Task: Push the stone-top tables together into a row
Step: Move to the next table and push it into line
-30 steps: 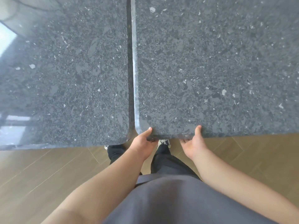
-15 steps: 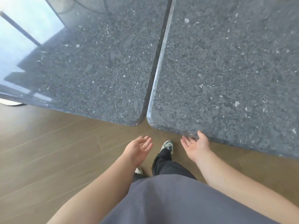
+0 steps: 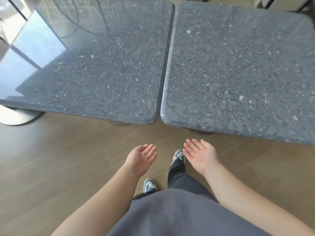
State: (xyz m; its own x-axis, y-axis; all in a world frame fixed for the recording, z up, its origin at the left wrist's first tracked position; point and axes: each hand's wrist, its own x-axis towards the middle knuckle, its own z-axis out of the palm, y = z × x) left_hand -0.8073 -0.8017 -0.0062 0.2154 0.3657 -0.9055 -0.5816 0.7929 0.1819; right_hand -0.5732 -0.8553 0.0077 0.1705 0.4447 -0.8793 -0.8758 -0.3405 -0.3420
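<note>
Along the near edges of two dark stone-top tables, the left table (image 3: 95, 68) and the right table (image 3: 238, 70) stand side by side, long edges parallel with a thin seam between; both hands hang clear, left hand (image 3: 140, 158) loosely curled and right hand (image 3: 201, 155) palm up, fingers spread, holding nothing. Judged heavy, rigid and polished-slick on pedestal bases, each is best gripped under the rounded near edge by a corner. Wood plank floor (image 3: 51, 159) lies below, window glare on the left table's far left corner
</note>
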